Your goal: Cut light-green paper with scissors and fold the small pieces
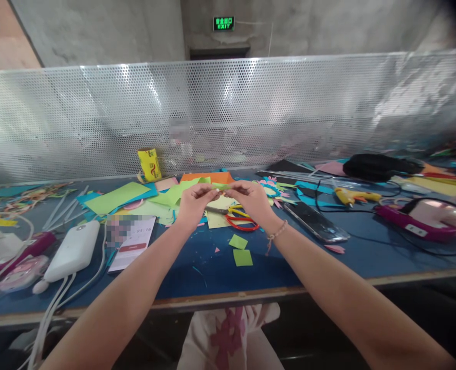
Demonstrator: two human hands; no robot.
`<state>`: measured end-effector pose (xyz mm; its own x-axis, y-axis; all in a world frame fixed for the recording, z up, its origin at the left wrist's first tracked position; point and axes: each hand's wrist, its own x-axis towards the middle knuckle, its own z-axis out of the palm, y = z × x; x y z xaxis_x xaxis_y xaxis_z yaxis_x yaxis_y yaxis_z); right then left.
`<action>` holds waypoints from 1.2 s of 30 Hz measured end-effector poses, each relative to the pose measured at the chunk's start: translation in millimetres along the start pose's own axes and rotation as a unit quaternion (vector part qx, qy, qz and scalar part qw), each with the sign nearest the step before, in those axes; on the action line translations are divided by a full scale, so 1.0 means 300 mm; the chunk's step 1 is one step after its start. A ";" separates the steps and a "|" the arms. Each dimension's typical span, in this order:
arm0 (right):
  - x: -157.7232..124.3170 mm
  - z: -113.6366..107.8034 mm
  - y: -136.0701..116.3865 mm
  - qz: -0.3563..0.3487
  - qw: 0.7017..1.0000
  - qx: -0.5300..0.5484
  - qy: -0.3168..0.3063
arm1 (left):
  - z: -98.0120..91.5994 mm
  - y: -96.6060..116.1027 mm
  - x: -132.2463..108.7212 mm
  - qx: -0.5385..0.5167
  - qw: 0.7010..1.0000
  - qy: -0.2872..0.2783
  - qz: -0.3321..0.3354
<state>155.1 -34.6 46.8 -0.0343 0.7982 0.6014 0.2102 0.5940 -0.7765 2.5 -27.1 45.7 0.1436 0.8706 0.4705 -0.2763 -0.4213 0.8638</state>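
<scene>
My left hand (195, 203) and my right hand (253, 199) are raised above the blue table (289, 267), fingertips pinched together on a small light-green paper strip (220, 187) stretched between them. Under the hands lie red-and-yellow scissors (240, 219) on yellow paper. Two green paper squares (240, 250) rest on the table nearer to me. A beaded cord circles my right wrist.
Coloured paper sheets (115, 198) and scraps cover the back of the table. A white power bank (73, 251) and a phone (132, 241) lie at left, another phone (315, 222) and a yellow glue gun (353, 196) at right. A perforated metal screen (228, 113) stands behind.
</scene>
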 end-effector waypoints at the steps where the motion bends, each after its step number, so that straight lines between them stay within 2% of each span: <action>1: 0.000 0.000 0.000 -0.003 1.000 -0.005 0.002 | -0.001 0.005 -0.002 0.018 1.000 0.000 0.002; 7: 0.002 -0.007 -0.008 -0.024 0.999 -0.034 -0.008 | -0.008 0.030 -0.005 0.102 0.995 -0.007 0.021; 16: 0.003 -0.013 -0.022 -0.059 0.991 -0.120 -0.025 | -0.013 0.018 0.004 0.114 0.993 -0.015 0.002; 21: 0.007 -0.027 -0.019 -0.123 0.977 -0.161 -0.059 | -0.013 0.024 0.001 0.141 0.990 -0.022 0.016; 27: 0.009 -0.042 -0.019 -0.202 0.952 -0.212 -0.089 | -0.018 0.023 -0.001 0.179 0.981 -0.041 0.066; 33: 0.002 -0.045 -0.021 -0.249 0.939 -0.225 -0.078 | -0.023 0.030 -0.008 0.233 0.960 -0.049 0.148; 36: -0.001 -0.046 -0.020 -0.267 0.932 -0.234 -0.076 | -0.024 0.036 -0.014 0.257 0.951 -0.047 0.168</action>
<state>167.4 -39.9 53.9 -0.3862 0.4269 0.8177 0.5261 0.8301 -0.1849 -7.8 -33.6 51.8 0.2191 0.6481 0.7293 0.1750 -0.7615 0.6241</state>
